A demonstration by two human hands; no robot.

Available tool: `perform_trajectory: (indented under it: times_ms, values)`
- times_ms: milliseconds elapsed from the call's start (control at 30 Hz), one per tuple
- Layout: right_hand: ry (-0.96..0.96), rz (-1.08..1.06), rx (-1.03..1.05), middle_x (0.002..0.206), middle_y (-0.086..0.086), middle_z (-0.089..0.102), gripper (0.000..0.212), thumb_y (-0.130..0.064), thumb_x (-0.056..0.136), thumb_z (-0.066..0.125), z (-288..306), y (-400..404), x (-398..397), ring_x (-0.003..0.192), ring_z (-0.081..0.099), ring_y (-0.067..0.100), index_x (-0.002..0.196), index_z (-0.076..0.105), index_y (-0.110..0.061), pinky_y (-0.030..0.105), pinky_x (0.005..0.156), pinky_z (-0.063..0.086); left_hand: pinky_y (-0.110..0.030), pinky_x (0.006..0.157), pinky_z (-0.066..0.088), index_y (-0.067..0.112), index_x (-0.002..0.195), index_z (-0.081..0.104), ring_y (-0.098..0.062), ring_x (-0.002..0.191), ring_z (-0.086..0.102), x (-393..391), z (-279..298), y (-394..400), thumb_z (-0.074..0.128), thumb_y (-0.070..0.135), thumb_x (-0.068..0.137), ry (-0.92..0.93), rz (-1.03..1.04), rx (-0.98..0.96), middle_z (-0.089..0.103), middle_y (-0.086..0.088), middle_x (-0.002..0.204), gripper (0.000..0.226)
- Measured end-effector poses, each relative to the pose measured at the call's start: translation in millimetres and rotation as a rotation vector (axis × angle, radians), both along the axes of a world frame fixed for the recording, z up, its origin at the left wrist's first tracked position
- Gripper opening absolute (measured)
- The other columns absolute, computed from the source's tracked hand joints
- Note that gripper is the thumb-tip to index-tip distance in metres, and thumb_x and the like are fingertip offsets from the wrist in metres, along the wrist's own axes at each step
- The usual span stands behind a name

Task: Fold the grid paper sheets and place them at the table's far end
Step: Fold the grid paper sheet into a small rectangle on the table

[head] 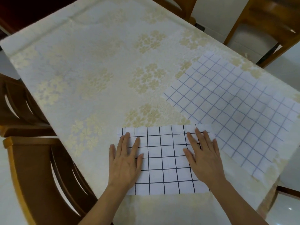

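A white sheet with a black grid (164, 158) lies at the near edge of the table (90, 65), its long side running left to right. My left hand (125, 161) lies flat on its left end, fingers spread. Flat on the right end rests my right hand (203, 158), fingers also apart. Neither hand grips the paper. To the right a larger sheet with a pale blue grid (235, 108) is spread open on the cloth, slanted, and its near corner lies beside the black-grid sheet.
A cream tablecloth with gold flower clusters covers the table. Wooden chairs stand at the left (37, 168), the far right (263, 28) and the far middle (177, 5). The table's far end shows only bare cloth.
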State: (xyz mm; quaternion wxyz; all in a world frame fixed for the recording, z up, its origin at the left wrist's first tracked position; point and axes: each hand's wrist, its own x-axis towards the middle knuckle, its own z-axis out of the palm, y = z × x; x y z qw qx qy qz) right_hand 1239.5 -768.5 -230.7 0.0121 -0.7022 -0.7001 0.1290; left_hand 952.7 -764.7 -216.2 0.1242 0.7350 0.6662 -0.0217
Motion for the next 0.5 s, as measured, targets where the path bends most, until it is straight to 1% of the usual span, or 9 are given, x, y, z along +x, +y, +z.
perform_trajectory:
  times_ms: [100, 333, 500]
  values:
    - [-0.002, 0.010, 0.006, 0.165, 0.001, 0.012, 0.064, -0.058, 0.099, 0.020, 0, -1, -2, 0.152, 0.007, 0.026, 0.156, 0.022, -0.028, 0.056, 0.120, 0.016, -0.057, 0.119, 0.019, 0.029, 0.154, 0.026, -0.024, 0.152, 0.009, -4, -1, -1, 0.016, 0.054, 0.101, 0.017, 0.024, -0.013, 0.013, -0.007, 0.165, 0.060]
    - [0.001, 0.031, 0.004, 0.166, 0.001, 0.009, 0.065, -0.060, 0.099, 0.017, 0, 0, -5, 0.152, 0.005, 0.026, 0.156, 0.021, -0.028, 0.056, 0.120, 0.017, -0.055, 0.120, 0.018, 0.028, 0.155, 0.022, -0.024, 0.151, 0.011, -3, 0, 4, 0.014, 0.054, 0.100, 0.044, 0.041, -0.023, 0.013, -0.007, 0.164, 0.062]
    - [0.014, 0.049, 0.015, 0.165, 0.002, 0.012, 0.065, -0.059, 0.099, 0.021, 0, 4, -8, 0.152, 0.006, 0.026, 0.155, 0.025, -0.026, 0.055, 0.120, 0.018, -0.047, 0.122, 0.016, 0.024, 0.157, 0.018, -0.028, 0.152, 0.005, 1, -2, 12, 0.009, 0.056, 0.096, -0.002, 0.097, -0.042, 0.004, -0.011, 0.165, 0.069]
